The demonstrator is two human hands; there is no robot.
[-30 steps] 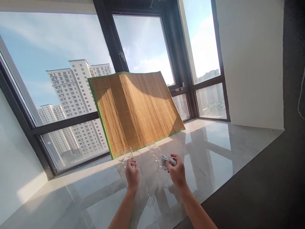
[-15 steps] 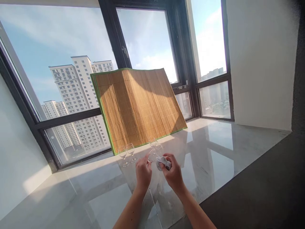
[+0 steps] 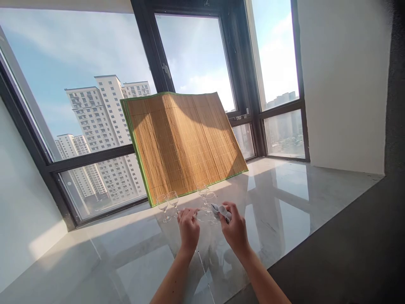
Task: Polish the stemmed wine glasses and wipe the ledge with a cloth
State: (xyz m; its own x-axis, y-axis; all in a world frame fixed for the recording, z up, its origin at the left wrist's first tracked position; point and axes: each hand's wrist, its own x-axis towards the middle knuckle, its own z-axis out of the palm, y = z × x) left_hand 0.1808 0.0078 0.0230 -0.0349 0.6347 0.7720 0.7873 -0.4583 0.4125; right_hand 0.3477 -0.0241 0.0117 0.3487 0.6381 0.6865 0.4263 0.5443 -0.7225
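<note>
My left hand (image 3: pixel 189 228) is closed round a clear wine glass (image 3: pixel 204 215), which lies tilted on its side between my two hands. Its thin outline is hard to make out. A bunched grey-white cloth (image 3: pixel 221 211) is pinched in my right hand (image 3: pixel 234 226), just right of the glass and close to its rim. Two stemmed wine glasses (image 3: pixel 162 207) stand upright to the left of my left hand. Just beyond my hands stand two more wine glasses (image 3: pixel 202 189), partly overlapping each other.
A bamboo mat (image 3: pixel 190 139) with green edging leans against the dark window frame (image 3: pixel 152 46) behind the glasses. The glossy pale tiled sill (image 3: pixel 142 261) reflects the windows. Its front edge drops off at the lower right. White walls (image 3: pixel 341 84) close both sides.
The held glass has turned onto its side, its bowl toward the right. My right hand with the cloth has moved slightly right, away from the glass.
</note>
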